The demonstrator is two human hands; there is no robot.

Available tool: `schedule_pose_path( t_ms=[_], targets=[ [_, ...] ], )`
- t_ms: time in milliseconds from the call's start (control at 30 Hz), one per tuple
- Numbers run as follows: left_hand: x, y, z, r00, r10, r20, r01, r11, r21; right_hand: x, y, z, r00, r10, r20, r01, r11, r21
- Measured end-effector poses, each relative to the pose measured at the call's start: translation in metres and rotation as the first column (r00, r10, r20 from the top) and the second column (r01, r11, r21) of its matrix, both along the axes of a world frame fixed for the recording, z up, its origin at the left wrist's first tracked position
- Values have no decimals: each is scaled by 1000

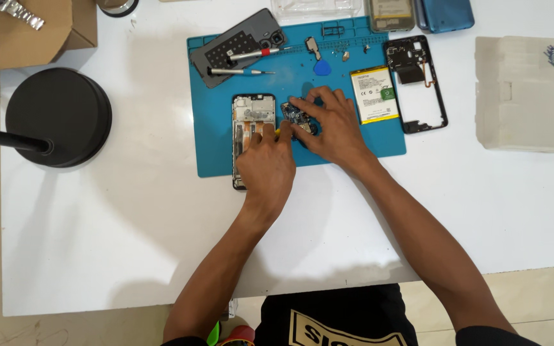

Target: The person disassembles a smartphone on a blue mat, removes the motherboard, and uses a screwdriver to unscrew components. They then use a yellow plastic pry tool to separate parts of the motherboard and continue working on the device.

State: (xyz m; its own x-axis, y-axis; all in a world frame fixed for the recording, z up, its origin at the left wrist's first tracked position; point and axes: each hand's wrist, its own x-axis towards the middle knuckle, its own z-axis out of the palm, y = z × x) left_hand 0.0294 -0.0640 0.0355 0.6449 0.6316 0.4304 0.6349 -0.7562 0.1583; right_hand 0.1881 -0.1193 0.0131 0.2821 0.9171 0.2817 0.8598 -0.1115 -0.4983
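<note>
Both hands work at the middle of the blue repair mat on the white bench. The right hand has its fingers spread and pressed down on a small circuit board, which lies on the mat just right of the opened phone frame. The left hand rests over the lower part of that frame, fingers curled and pinching something thin with a yellow tip close to the board; can't tell what tool it is. To do this well, judged from the layout: keep the board pinned flat with the right fingertips, bring the tip in low and slow, use small force, and don't slide the board toward the frame. Around: a battery just right of the right hand, a black midframe beyond it, a blue pick, two screwdrivers lying on a dark back cover, and small loose parts along the mat's top edge. Battery and loose parts sit near the working fingers and could get knocked. A black round lamp base stands well apart at left, a translucent block at right, neither in the way.
</note>
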Motion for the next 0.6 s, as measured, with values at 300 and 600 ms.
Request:
schedule_pose_path(
  t_ms=[300, 600],
  targets=[
    [5, 1, -5, 1000, 5, 31, -6, 1000, 23, 1, 0, 1, 1000, 1, 4, -1, 1000, -13],
    [3, 0, -4, 1000, 19, -20, -19, 1000, 23, 0, 1, 0, 1000, -5, -2, 5, 1000, -19]
  ],
)
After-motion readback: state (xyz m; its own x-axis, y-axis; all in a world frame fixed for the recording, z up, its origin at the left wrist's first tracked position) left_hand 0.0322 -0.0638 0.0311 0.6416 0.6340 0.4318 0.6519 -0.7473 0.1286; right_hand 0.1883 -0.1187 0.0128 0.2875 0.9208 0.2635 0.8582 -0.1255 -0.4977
